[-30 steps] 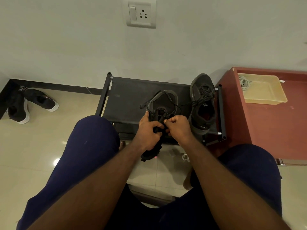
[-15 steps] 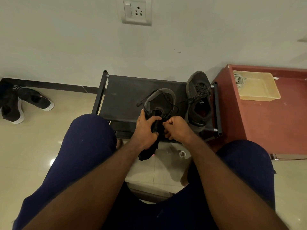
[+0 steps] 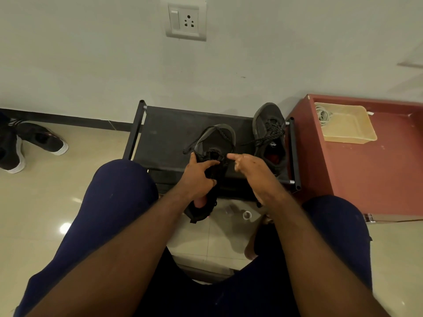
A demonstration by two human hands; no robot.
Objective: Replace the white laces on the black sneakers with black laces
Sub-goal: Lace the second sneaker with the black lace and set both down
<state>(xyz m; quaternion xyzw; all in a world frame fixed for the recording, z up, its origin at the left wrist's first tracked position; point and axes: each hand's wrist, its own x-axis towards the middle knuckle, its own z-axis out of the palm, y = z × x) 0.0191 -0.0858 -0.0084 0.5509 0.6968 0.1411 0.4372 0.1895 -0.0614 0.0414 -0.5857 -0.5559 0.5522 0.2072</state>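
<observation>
Status: sneaker (image 3: 216,139) under work lies across the front edge of the shoe rack (image 3: 169,133), with its toe on the rack's fabric top and its heel hanging off toward the person. On it, the left grip (image 3: 198,178) is closed around collar and heel, thumb up the side and fingers curled over the tongue. Beside it the right grip (image 3: 250,171) is loose and, as far as can be seen, empty, its index finger stretched toward the eyelet rows. Whether that finger touches a strand cannot be told. On this shoe the black lace (image 3: 220,131) loops slack over the toe, so lacing is judged unfinished. At the rack's right end sits the second sneaker (image 3: 266,113), laced in black but untied. Just right of the rack, a pale coil, likely the removed white laces (image 3: 322,114), lies in a yellow tray (image 3: 352,138) on the red desk (image 3: 366,179). Well left of the rack, a spare pair of shoes (image 3: 39,143) rests on the floor. Handling note: the sneaker looks light, with a soft upper that collapses under pressure, so hold it at the stiffer heel. The lace looks limp and rough-braided, unlikely to slip, and is best pinched near its tip for pushing through an eyelet. Risk: an uneven pull drags slack out of the lower rows.
</observation>
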